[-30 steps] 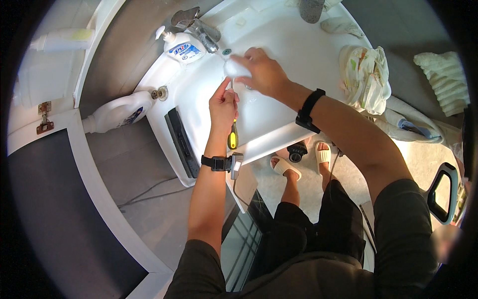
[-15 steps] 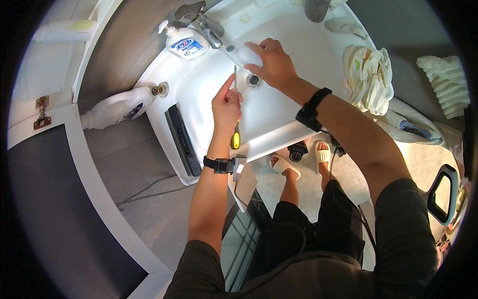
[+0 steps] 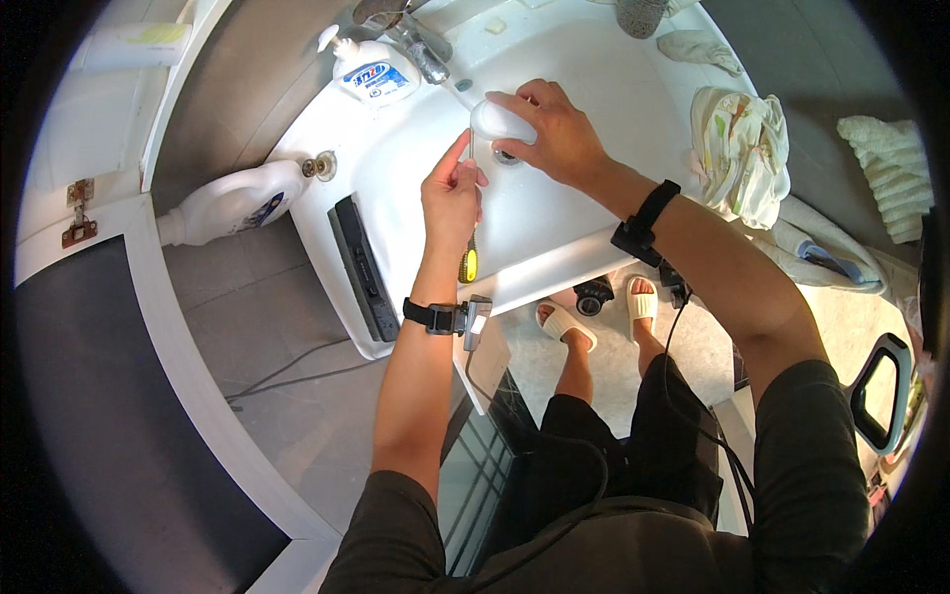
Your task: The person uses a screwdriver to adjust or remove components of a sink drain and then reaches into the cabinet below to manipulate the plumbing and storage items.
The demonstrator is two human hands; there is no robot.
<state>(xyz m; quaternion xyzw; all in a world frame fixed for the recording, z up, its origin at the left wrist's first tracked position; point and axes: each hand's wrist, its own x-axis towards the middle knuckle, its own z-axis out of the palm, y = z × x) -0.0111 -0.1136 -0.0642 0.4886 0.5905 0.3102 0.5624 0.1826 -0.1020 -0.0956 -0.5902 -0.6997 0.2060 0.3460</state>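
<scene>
Over the white sink [image 3: 396,178], my left hand [image 3: 452,203] is closed around a screwdriver [image 3: 469,265]. Its yellow-and-black handle shows below the hand, and its thin metal shaft points up toward the tap. My left forefinger lies stretched along the shaft. In my right hand [image 3: 566,137] is a smooth, rounded white object [image 3: 508,123], gripped between thumb and fingers; its exact kind cannot be made out. The shaft's tip is beside the white object's left edge; whether they touch is unclear. A thin stream appears to run from the metal tap [image 3: 426,57] toward the object. The drain [image 3: 507,155] is partly covered.
A white pump bottle [image 3: 376,77] stands by the tap. A black bar-shaped thing [image 3: 361,267] lies on the left rim, and a white jug [image 3: 237,203] is beyond it. Crumpled cloth [image 3: 737,153] hangs over the right rim. A grey pumice-like piece [image 3: 638,15] sits at the back.
My right hand has moved slightly down and right with the white object, which now covers part of the drain. The screwdriver stays in my left hand, less of its handle showing.
</scene>
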